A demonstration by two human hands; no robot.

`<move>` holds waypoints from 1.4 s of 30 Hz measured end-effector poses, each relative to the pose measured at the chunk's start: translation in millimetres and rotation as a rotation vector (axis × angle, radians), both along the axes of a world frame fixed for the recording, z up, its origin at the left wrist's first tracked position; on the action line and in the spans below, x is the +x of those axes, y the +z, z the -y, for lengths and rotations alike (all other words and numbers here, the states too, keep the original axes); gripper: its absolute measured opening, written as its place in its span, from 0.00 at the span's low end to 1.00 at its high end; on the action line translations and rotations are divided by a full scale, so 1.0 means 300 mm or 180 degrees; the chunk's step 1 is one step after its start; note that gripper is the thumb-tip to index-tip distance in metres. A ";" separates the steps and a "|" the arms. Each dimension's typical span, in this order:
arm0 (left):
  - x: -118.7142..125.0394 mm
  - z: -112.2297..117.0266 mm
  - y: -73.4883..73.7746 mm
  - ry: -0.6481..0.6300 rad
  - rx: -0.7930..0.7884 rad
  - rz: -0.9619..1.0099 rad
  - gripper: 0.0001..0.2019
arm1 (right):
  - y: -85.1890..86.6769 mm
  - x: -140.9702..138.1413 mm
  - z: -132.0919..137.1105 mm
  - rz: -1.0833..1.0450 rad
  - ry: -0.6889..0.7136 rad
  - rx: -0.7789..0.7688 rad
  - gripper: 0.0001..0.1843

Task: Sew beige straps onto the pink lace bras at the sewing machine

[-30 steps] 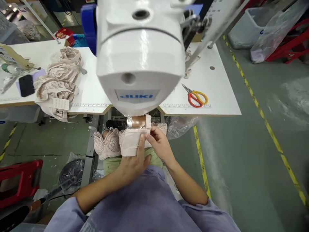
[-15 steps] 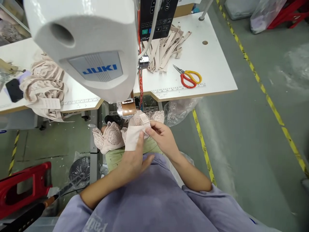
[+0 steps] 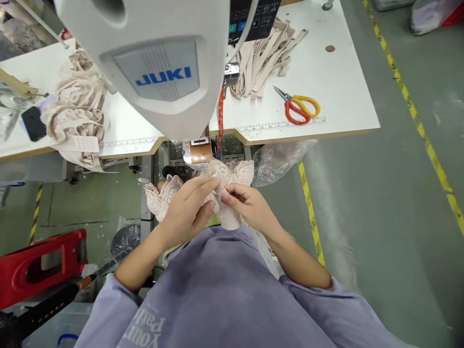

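A beige lace bra (image 3: 237, 170) hangs over my lap below the machine head, with one lace cup (image 3: 162, 197) bunched at the left. My right hand (image 3: 253, 205) pinches the bra's smooth side band (image 3: 230, 218) between thumb and fingers. The end of that band folds down toward my shirt. From the left, my left hand (image 3: 190, 205) reaches over the bra with its fingers stretched out and its thumb apart. Its fingertips touch the bra near the strap, and its palm hides part of the lace.
A white JUKI sewing machine (image 3: 159, 72) rises in front of my hands. On the white table (image 3: 348, 92) lie red-and-yellow scissors (image 3: 299, 107), beige straps (image 3: 261, 63) and a heap of beige bras (image 3: 78, 111). A red stool (image 3: 43, 263) stands at the lower left.
My left hand has moved up and now lies across the bra near the strap. The smooth band has swung right and folded downward in my right hand. The view has shifted slightly.
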State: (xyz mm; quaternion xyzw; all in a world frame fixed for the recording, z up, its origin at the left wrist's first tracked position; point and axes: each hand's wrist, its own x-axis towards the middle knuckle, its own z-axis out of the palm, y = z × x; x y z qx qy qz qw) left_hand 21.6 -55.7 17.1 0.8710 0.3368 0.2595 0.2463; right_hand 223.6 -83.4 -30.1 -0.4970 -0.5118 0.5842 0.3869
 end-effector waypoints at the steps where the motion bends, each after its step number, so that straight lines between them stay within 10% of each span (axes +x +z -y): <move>1: 0.003 -0.011 -0.003 -0.0234 -0.0006 -0.0077 0.22 | 0.006 0.000 0.000 0.0055 0.0050 0.0045 0.17; 6: -0.001 -0.038 -0.038 -0.0599 -0.0062 -0.0373 0.20 | 0.020 0.004 0.010 0.0589 0.0297 0.0413 0.15; 13: -0.031 -0.001 -0.088 0.0191 -0.0343 -0.0749 0.12 | -0.053 -0.017 0.039 0.1732 -0.0064 0.1718 0.10; 17: -0.031 0.031 -0.088 0.0657 -0.1938 -0.0135 0.15 | -0.115 -0.030 0.043 0.1726 -0.0446 0.2418 0.08; 20: -0.033 0.033 -0.101 0.0155 -0.3638 0.0684 0.22 | -0.151 -0.029 0.041 0.1584 -0.0384 0.2437 0.09; 23: -0.040 0.031 -0.131 -0.0045 -0.4309 0.1282 0.21 | -0.164 -0.025 0.035 0.1629 -0.0261 0.2500 0.10; 35: -0.053 0.053 -0.090 0.0483 -0.2856 0.0828 0.18 | -0.105 -0.069 0.041 0.1636 -0.0427 0.2017 0.11; 42: -0.043 0.059 -0.110 0.0689 -0.2814 0.0699 0.16 | -0.106 -0.094 0.037 0.1598 -0.0352 0.1747 0.05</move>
